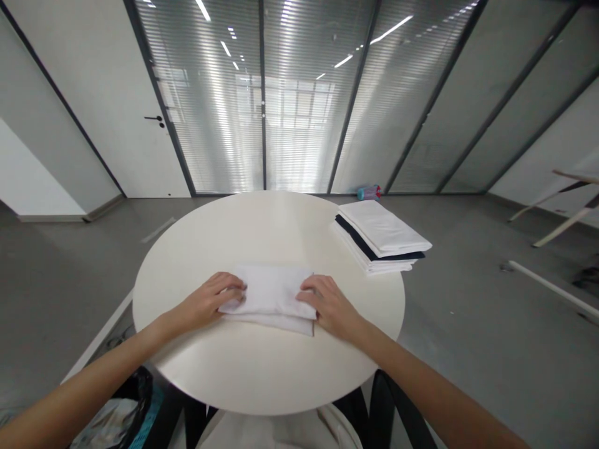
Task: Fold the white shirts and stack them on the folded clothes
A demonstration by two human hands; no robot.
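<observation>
A folded white cloth [271, 296] lies flat near the middle of a round white table [266, 231], its lower layer sticking out a little toward me. My left hand [210, 301] holds the cloth's left end, with fingers curled over the fold. My right hand [327, 305] grips the right end, fingertips resting on top. To the far right of the cloth sits a stack of folded white and dark navy clothes [379, 237], apart from both hands.
A black bag with a plastic liner [119, 411] stands on the floor at the table's near left, and a dark chair back [384, 415] sits at the near right. A small bottle [369, 193] lies on the grey floor by the glass wall. Pale wooden legs [556, 215] lean at the right.
</observation>
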